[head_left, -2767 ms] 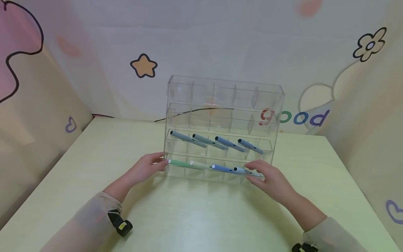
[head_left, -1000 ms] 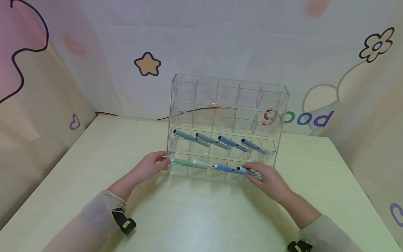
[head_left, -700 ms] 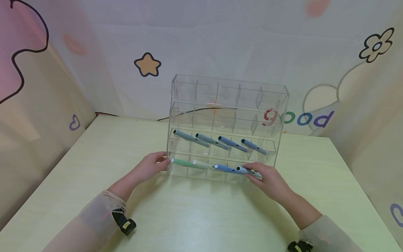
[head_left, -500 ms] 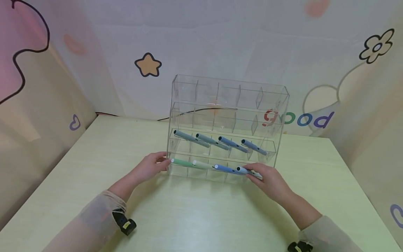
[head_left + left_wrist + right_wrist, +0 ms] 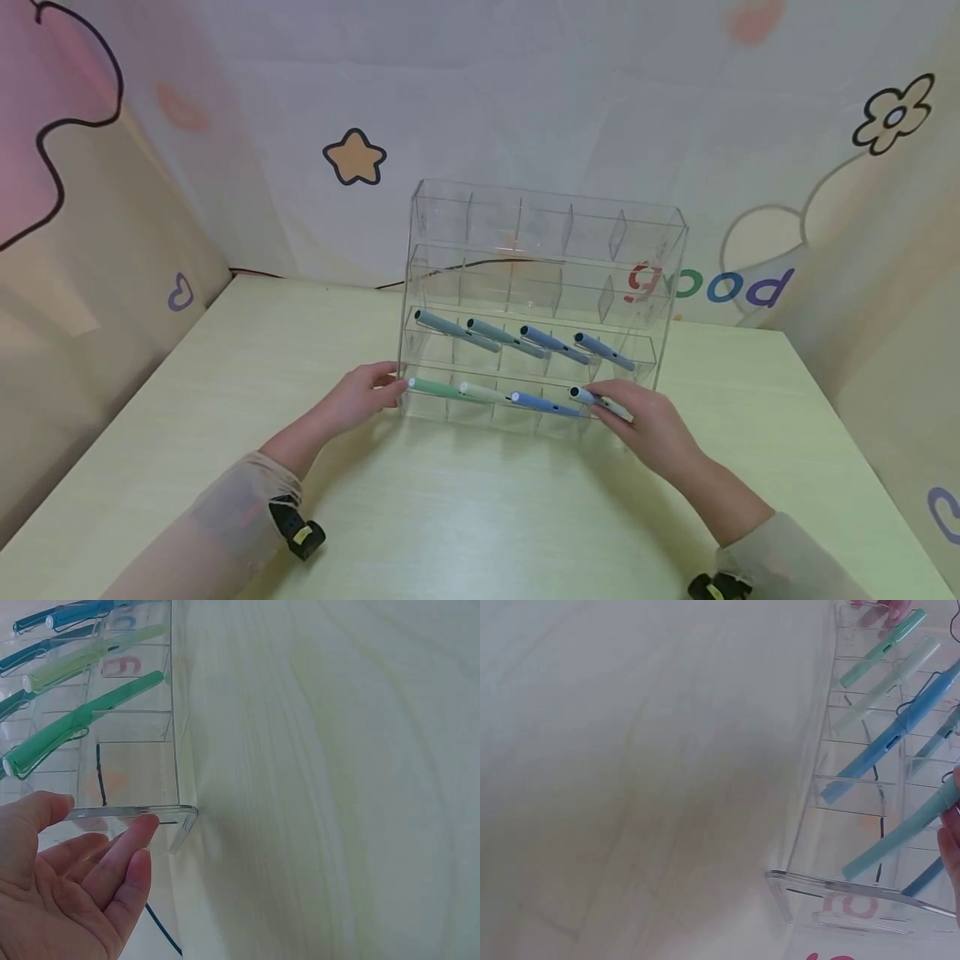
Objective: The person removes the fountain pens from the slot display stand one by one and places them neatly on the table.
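Observation:
A clear acrylic pen rack (image 5: 540, 223) with four tiers of compartments stands on the table. My left hand (image 5: 358, 393) pinches its left side panel, thumb on one face and fingertips on the other, as the left wrist view shows. My right hand (image 5: 651, 425) holds a pale blue pen (image 5: 896, 834) between thumb and fingers over the right part of the bottom tier. Left of it in that tier lie a green pen (image 5: 435, 387), a pale green pen (image 5: 482, 391) and a blue pen (image 5: 542, 404). Several blue-toned pens (image 5: 552, 342) lean in the tier above.
The two upper tiers of the rack hold no pens. A pale table (image 5: 465, 517) extends around it, with a printed cloth backdrop (image 5: 255, 167) behind and at the sides. A black wrist camera (image 5: 300, 537) sits on the left sleeve.
My right hand has closed on the pale blue pen and shifted it slightly up and right from its slot beside the blue pen. My left hand stays at the rack's side.

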`<action>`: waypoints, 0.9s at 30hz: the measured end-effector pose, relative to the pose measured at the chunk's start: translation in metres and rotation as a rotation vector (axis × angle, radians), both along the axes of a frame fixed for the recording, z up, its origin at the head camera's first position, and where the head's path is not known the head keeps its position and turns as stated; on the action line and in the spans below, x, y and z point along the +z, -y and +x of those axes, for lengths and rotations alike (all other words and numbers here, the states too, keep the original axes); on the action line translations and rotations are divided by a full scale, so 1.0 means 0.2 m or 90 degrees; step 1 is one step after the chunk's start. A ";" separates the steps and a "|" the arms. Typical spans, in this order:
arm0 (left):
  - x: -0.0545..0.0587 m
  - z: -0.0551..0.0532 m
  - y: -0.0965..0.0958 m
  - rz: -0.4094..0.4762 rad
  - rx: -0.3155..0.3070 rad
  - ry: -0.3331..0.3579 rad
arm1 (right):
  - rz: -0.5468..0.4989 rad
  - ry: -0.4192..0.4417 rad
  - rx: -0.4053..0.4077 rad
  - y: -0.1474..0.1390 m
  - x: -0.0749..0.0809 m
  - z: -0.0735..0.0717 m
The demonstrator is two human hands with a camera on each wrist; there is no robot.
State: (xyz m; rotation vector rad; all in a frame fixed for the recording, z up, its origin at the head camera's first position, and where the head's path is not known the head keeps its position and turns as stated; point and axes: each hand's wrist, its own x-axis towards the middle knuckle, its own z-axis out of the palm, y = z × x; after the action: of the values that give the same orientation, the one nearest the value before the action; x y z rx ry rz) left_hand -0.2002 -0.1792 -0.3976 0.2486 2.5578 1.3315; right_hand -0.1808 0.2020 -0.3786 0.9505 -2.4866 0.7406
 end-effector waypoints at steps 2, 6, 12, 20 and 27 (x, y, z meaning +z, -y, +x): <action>-0.01 0.00 0.01 -0.001 0.000 -0.001 | -0.006 -0.004 0.005 0.00 0.01 0.00; -0.01 0.00 0.01 0.000 0.003 -0.001 | -0.021 -0.012 0.013 0.01 0.03 0.00; 0.00 0.00 0.01 0.006 0.018 0.013 | -0.033 -0.033 0.014 0.00 0.05 0.00; 0.01 0.00 -0.01 0.014 0.016 0.015 | -0.043 -0.051 0.014 -0.02 0.08 0.02; 0.01 0.01 0.00 0.015 0.015 0.018 | -0.060 -0.066 0.030 -0.01 0.11 0.03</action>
State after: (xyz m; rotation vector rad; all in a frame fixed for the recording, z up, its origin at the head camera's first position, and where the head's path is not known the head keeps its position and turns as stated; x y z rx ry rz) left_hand -0.1988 -0.1788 -0.3956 0.2033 2.5309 1.3638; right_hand -0.1739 0.2040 -0.3576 0.9908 -2.3269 0.7952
